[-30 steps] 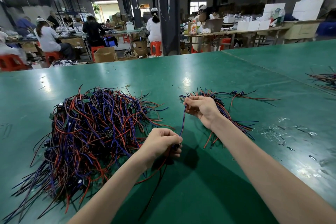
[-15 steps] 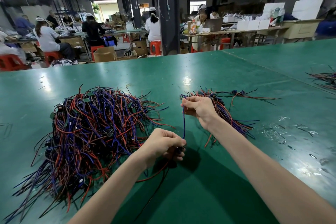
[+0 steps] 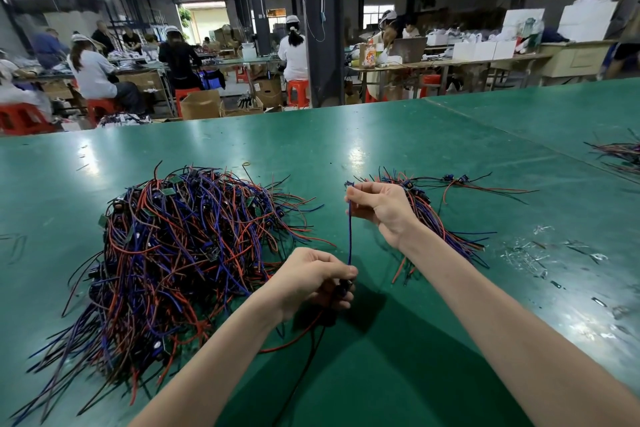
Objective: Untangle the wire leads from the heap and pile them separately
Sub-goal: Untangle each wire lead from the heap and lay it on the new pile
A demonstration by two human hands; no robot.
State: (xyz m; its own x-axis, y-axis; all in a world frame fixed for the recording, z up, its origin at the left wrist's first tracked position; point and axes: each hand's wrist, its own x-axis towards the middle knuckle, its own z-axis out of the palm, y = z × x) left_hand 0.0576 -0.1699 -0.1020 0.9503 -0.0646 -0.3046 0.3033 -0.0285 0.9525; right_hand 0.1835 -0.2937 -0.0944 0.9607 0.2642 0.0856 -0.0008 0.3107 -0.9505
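Note:
A big tangled heap (image 3: 180, 246) of red, blue and black wire leads lies on the left of the green table (image 3: 346, 135). A smaller sorted pile (image 3: 446, 215) lies to the right, partly behind my right wrist. One wire lead (image 3: 349, 232) is stretched upright between my hands. My left hand (image 3: 317, 279) grips its lower end with the dark connector; red and black strands trail down from there. My right hand (image 3: 379, 206) pinches the blue strand's upper tip, just in front of the small pile.
Clear plastic scraps (image 3: 540, 256) litter the table at the right. Another bundle of wires (image 3: 620, 152) lies at the far right edge. Beyond the table, seated people work at benches with red stools and cardboard boxes.
The blue strand has been pulled from a slant to nearly vertical and taut. My left hand shifted slightly right; my right hand stayed near the small pile.

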